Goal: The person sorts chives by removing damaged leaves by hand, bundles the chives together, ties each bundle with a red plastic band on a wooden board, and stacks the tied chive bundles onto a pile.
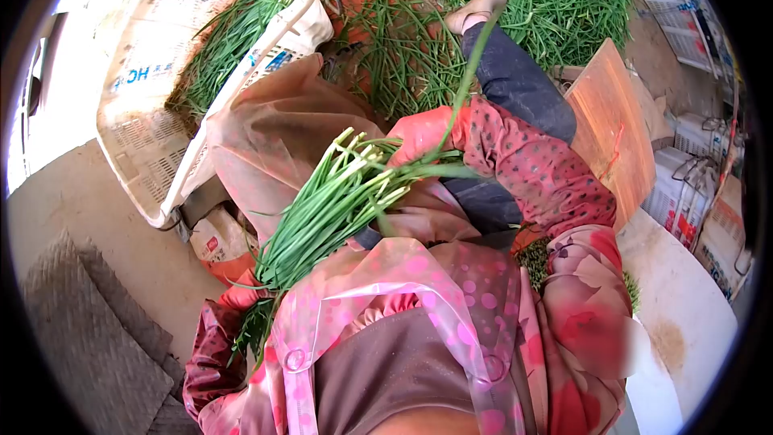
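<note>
A thick bundle of long green chives (310, 221) with pale stem ends lies slanted across my lap. My left hand (243, 293), in a red glove, is closed round its leafy lower end, the fingers partly hidden by leaves. At the pale stem ends is my right hand (423, 134), also red-gloved. Its fingers are curled on a few chive stalks, and one long leaf (475, 60) sticks up past the wrist. A clear pink-dotted plastic apron (370, 274) covers my front.
A white plastic crate (133, 117) holding more chives stands tilted at the left. Ahead, a large heap of loose chives (555, 8) spreads over an orange sheet. A wooden board (616, 125) leans at the right, near stacked white crates (680, 193). Grey matting (88, 330) lies lower left.
</note>
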Demonstrator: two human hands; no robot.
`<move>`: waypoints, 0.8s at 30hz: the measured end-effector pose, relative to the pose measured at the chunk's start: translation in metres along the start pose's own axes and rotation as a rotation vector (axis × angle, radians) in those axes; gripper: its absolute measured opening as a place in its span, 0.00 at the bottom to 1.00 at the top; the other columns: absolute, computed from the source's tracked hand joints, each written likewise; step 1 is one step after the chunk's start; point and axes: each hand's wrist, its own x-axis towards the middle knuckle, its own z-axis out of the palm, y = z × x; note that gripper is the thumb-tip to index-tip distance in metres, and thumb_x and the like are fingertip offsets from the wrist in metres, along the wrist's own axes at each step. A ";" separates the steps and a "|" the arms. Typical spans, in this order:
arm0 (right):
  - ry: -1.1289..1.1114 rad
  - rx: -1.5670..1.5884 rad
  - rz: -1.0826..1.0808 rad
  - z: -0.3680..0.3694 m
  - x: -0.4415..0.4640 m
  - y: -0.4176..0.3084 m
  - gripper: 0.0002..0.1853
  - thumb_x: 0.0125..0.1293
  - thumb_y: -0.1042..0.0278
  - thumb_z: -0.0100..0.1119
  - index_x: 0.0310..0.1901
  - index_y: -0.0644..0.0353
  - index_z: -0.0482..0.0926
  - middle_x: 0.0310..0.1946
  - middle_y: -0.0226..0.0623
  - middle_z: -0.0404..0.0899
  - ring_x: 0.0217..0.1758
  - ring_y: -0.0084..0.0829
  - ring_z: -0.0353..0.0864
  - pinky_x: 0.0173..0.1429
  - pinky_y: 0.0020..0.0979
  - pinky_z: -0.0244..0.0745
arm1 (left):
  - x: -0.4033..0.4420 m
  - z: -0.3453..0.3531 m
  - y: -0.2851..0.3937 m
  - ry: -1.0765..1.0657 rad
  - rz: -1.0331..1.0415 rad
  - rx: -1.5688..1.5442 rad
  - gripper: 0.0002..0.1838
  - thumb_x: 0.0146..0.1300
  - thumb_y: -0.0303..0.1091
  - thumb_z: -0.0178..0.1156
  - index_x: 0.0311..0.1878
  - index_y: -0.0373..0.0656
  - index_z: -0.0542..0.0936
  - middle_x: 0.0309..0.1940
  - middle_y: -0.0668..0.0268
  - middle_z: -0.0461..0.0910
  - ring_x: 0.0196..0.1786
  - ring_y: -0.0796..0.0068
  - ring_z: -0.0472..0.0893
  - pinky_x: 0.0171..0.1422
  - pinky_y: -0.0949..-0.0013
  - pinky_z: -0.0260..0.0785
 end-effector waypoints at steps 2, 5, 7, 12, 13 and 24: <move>0.069 -0.404 0.053 -0.003 -0.006 -0.003 0.16 0.64 0.53 0.59 0.41 0.59 0.83 0.26 0.27 0.80 0.25 0.20 0.75 0.30 0.28 0.70 | 0.005 0.002 -0.006 -0.015 0.017 0.002 0.23 0.50 0.26 0.70 0.52 0.41 0.79 0.45 0.71 0.81 0.47 0.76 0.78 0.53 0.69 0.71; 0.023 -0.189 0.057 -0.006 -0.026 -0.008 0.15 0.64 0.56 0.58 0.42 0.60 0.83 0.27 0.27 0.80 0.27 0.19 0.75 0.33 0.28 0.70 | 0.012 0.004 -0.014 -0.026 0.025 -0.021 0.24 0.50 0.27 0.70 0.53 0.41 0.79 0.46 0.70 0.81 0.47 0.76 0.78 0.54 0.69 0.71; 0.038 -0.233 0.066 -0.012 -0.028 -0.009 0.13 0.64 0.59 0.58 0.42 0.58 0.83 0.29 0.26 0.81 0.29 0.18 0.74 0.34 0.28 0.69 | 0.014 0.005 -0.020 -0.033 0.032 -0.040 0.25 0.49 0.27 0.71 0.53 0.41 0.79 0.47 0.69 0.80 0.48 0.75 0.78 0.54 0.69 0.71; 0.230 -0.049 0.308 -0.092 -0.068 0.012 0.16 0.65 0.55 0.56 0.49 0.53 0.81 0.29 0.20 0.80 0.22 0.12 0.68 0.24 0.18 0.62 | 0.013 0.006 -0.030 -0.035 0.053 -0.076 0.27 0.47 0.27 0.72 0.54 0.41 0.78 0.48 0.68 0.80 0.49 0.75 0.78 0.55 0.68 0.70; 0.289 -0.048 0.278 -0.105 -0.089 0.012 0.17 0.65 0.53 0.55 0.50 0.54 0.80 0.30 0.22 0.80 0.21 0.13 0.69 0.24 0.17 0.62 | 0.012 0.005 -0.032 -0.037 0.054 -0.080 0.28 0.47 0.28 0.72 0.54 0.41 0.78 0.48 0.68 0.80 0.49 0.74 0.78 0.56 0.68 0.70; 0.469 -0.131 -0.220 -0.004 0.020 -0.023 0.28 0.57 0.47 0.67 0.49 0.62 0.78 0.35 0.32 0.80 0.33 0.23 0.79 0.34 0.25 0.73 | 0.016 0.004 -0.036 -0.046 0.062 -0.082 0.33 0.44 0.29 0.75 0.57 0.41 0.76 0.51 0.65 0.79 0.52 0.72 0.78 0.58 0.66 0.70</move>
